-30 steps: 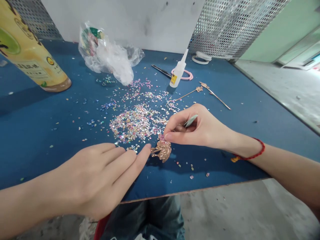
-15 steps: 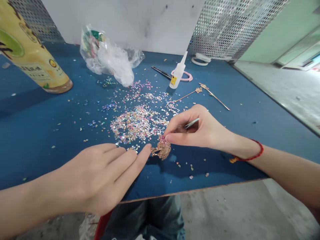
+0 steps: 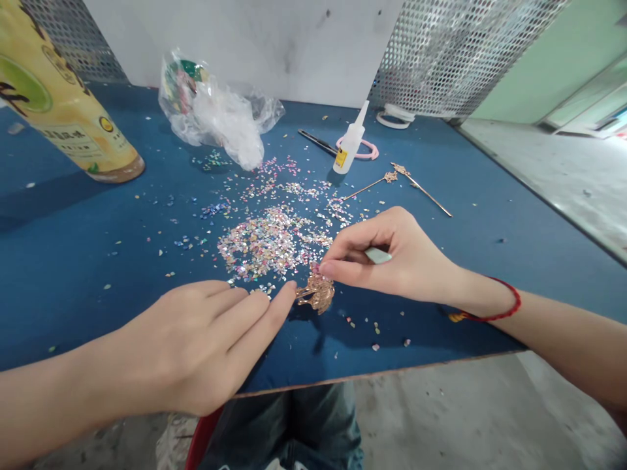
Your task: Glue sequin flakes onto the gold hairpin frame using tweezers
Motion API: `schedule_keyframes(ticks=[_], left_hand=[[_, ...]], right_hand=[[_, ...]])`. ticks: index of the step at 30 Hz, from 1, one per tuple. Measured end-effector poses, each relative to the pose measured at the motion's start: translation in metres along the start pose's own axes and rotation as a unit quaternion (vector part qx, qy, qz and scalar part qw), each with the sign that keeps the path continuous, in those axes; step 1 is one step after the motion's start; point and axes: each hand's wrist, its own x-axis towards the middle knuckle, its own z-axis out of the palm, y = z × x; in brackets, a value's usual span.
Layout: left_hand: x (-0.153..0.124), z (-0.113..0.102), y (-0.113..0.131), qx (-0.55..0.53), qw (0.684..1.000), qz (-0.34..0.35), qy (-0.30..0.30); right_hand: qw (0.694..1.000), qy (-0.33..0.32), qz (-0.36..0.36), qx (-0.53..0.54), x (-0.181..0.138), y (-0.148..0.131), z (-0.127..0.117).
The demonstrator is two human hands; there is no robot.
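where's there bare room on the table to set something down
Widest: the blue table right of the gold pins, beyond the right forearm, with a few specks. Another patch, lightly flecked, lies between the yellow bottle and left hand. Crowded: the middle, flakes spread from the plastic bag to the gold ornament.

One head-worn camera looked forward and down across the blue tabletop (image 3: 480, 248).
It saw from the wearer's own head, at close range: the left hand (image 3: 186, 343) and right hand (image 3: 414, 267) lay in the near middle, and the jeans (image 3: 289, 427) showed at the bottom edge. Farther off, the view reached the pale panel (image 3: 245, 49) behind the tabletop and the floor (image 3: 539, 153) on the right.
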Motion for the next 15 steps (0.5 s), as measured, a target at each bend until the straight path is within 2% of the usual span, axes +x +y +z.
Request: schedule_keyframes(ticks=[5, 15], left_hand=[[0.0001, 0.0001, -0.0006, -0.006, 1.0, -0.012, 0.01], [0.0032, -0.0001, -0.0008, -0.01, 1.0, -0.012, 0.005]], right_hand=[[0.997, -0.013, 0.053, 0.054, -0.0011, 0.0065, -0.005], [0.999, -0.011, 0.034, 0.041, 0.0001, 0.0056, -0.0019]])
